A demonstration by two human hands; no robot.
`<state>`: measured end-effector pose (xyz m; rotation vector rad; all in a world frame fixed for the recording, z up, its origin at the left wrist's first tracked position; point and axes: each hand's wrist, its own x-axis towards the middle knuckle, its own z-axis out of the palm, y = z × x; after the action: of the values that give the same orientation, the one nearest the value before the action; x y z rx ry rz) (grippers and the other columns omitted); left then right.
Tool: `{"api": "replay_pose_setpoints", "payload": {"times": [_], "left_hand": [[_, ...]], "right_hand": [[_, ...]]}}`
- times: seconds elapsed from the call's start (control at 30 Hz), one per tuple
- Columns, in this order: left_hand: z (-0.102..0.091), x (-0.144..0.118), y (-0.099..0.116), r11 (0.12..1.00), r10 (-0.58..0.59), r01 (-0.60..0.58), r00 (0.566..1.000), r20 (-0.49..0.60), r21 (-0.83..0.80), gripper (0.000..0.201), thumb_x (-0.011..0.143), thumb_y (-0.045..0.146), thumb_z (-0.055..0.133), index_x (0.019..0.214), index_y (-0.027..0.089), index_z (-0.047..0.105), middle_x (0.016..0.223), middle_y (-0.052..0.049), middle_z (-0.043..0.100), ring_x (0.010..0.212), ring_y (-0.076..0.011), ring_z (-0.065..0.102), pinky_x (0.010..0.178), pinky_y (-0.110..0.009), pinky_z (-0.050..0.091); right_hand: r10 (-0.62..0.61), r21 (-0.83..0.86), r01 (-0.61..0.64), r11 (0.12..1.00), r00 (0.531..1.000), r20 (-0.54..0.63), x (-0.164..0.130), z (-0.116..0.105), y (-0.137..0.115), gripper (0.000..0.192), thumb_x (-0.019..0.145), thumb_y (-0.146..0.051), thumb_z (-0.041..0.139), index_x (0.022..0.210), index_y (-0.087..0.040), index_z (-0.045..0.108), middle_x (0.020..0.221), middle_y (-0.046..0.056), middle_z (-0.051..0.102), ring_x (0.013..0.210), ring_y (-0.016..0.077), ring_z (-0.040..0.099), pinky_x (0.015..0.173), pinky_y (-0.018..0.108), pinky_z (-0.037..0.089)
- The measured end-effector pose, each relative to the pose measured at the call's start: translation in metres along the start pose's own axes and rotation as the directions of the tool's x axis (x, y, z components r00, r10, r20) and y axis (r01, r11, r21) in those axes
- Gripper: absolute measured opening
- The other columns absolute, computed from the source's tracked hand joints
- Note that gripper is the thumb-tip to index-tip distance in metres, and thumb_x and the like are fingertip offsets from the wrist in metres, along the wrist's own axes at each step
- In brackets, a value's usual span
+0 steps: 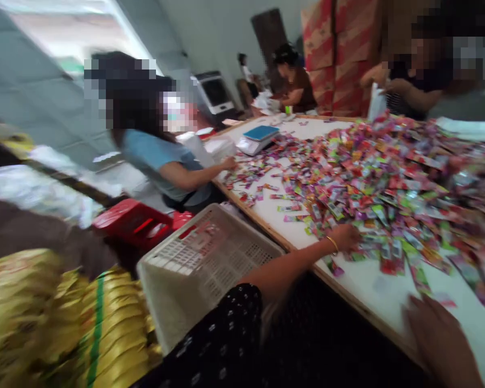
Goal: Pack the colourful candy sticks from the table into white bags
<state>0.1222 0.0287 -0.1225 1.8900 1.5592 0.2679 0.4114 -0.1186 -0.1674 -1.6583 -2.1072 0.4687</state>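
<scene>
My left hand (345,238), with a gold bracelet (333,245) at the wrist, reaches to the near edge of a big heap of small colourful packets (372,178). Its fingers touch the packets but are blurred, so whether it grips one is unclear. Lower right, my right hand (434,326) rests near the front edge of the white tabletop (388,293). It is smeared, with the thumb apart from the fingers and nothing seen in it. A few packets (422,275) lie on the table just beyond this hand.
Below the table edge stands a white plastic crate (210,258), beside a red stool (133,221) and yellow bundles (113,328). A scale (258,139) sits on the table. Co-workers (178,167) sit around it; stacked cartons (339,59) rise behind.
</scene>
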Motion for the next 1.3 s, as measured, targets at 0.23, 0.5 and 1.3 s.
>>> {"api": "replay_pose_setpoints", "payload": {"times": [0.23, 0.5, 1.3], "left_hand": [[-0.022, 0.022, -0.014, 0.986, -0.157, 0.148, 0.981, 0.113, 0.08, 0.022, 0.084, 0.025, 0.054, 0.077, 0.015, 0.072, 0.055, 0.0, 0.059, 0.058, -0.0126, 0.056, 0.06, -0.022, 0.044], [-0.011, 0.032, 0.025, 0.957, -0.017, -0.008, 0.996, 0.084, 0.29, 0.034, 0.081, 0.039, 0.061, 0.099, 0.011, 0.068, 0.103, -0.014, 0.067, 0.102, -0.028, 0.06, 0.09, -0.034, 0.044], [0.013, -0.006, 0.033, 0.95, -0.022, 0.008, 0.999, 0.041, 0.311, 0.081, 0.064, 0.058, 0.075, 0.128, 0.017, 0.047, 0.127, -0.015, 0.049, 0.114, -0.0287, 0.055, 0.092, -0.034, 0.046]], "right_hand": [[-0.039, -0.332, 0.042, 0.942, 0.999, 0.014, 0.001, -0.01, -0.027, 0.038, 0.092, -0.033, 0.039, 0.109, -0.014, 0.066, 0.119, 0.015, 0.063, 0.119, 0.0273, 0.052, 0.099, 0.045, 0.045], [-0.042, -0.366, 0.043, 0.93, 0.999, 0.01, 0.003, -0.012, -0.036, 0.038, 0.093, -0.032, 0.04, 0.112, -0.011, 0.064, 0.125, 0.018, 0.058, 0.115, 0.0286, 0.054, 0.096, 0.045, 0.047], [-0.015, -0.203, -0.017, 0.979, 0.988, -0.153, -0.002, -0.013, -0.03, 0.038, 0.093, -0.036, 0.041, 0.112, -0.013, 0.064, 0.118, 0.016, 0.063, 0.109, 0.0258, 0.057, 0.094, 0.043, 0.05]]}}
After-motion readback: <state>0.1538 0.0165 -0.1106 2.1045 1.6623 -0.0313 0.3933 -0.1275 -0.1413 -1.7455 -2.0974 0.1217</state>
